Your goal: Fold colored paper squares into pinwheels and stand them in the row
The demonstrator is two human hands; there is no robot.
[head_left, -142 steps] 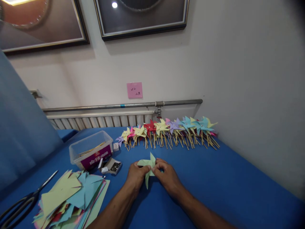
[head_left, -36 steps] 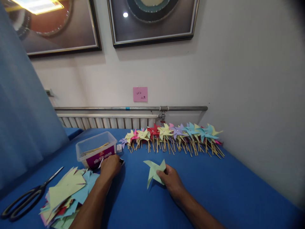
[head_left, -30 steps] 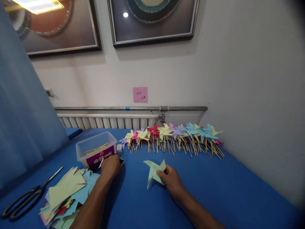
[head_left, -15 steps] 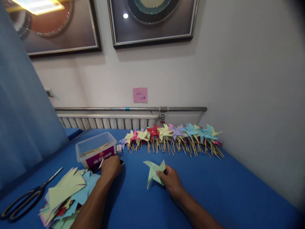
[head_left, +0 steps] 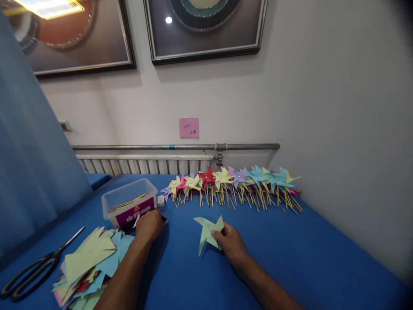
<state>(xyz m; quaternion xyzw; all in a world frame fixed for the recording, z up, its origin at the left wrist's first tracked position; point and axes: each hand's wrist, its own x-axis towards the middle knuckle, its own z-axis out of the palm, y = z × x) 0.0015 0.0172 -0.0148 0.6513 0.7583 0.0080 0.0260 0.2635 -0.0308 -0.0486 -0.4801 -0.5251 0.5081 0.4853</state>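
My right hand pinches the centre of a pale green folded paper pinwheel and holds it down on the blue table. My left hand lies over the small open pin box in front of the clear plastic tub; its fingers are curled down into the box, and what they hold is hidden. A tiny white cube sits just beyond that hand.
A row of finished coloured pinwheels on sticks lines the far table edge by the wall. A pile of cut coloured paper lies at the near left, with black scissors beside it. A radiator and pipe run behind.
Since 4.7 s ago my left hand left the green pinwheel and reached left to the pin box. Over the last second neither hand has visibly moved.
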